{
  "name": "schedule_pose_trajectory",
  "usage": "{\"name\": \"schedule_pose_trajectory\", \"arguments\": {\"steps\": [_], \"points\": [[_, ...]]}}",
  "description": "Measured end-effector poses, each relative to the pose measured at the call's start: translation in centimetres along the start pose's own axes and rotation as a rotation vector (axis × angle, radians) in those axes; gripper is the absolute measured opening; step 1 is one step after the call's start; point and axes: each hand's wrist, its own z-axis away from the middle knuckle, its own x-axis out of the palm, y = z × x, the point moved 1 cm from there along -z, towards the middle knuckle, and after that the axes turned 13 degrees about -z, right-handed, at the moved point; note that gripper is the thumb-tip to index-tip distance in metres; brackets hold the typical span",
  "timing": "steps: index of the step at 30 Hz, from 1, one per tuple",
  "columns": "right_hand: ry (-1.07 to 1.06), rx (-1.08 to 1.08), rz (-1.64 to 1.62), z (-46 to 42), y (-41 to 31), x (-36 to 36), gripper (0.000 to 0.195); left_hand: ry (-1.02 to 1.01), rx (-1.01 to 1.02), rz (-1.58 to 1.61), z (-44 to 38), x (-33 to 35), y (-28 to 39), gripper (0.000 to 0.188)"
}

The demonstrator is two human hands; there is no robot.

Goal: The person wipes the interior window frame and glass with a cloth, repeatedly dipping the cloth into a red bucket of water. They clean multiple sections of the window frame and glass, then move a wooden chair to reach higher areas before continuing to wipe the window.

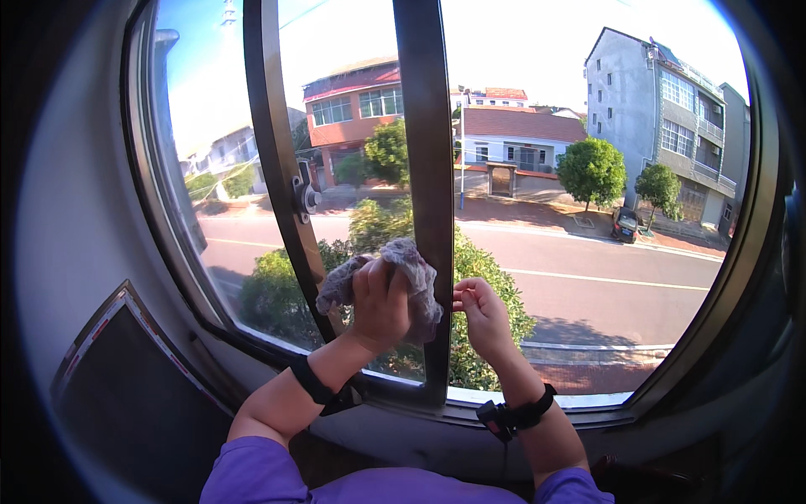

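A crumpled greyish cloth (412, 277) is bunched in my left hand (381, 309), against the glass pane between two dark metal uprights of a sliding window. My right hand (483, 315) is beside the right-hand upright (433, 208), its fingers bent at the frame's edge; part of the fingertips is hidden there, and whether they grip it I cannot tell. A round latch (308, 199) sits on the left upright, above and left of the cloth. Black straps circle both my forearms.
The window sill (466, 412) runs below my hands. At the lower left stands a dark panel with a light edge (126, 296). Outside lie a bush (488, 302), a road (598, 258), trees, buildings and a parked car (624, 225).
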Motion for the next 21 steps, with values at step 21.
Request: {"name": "schedule_pose_trajectory", "arguments": {"steps": [21], "points": [[0.052,0.127,-0.301,2.6,-0.2,0.9,0.038,0.373,-0.031,-0.012,-12.8,1.9,0.4,0.026]]}}
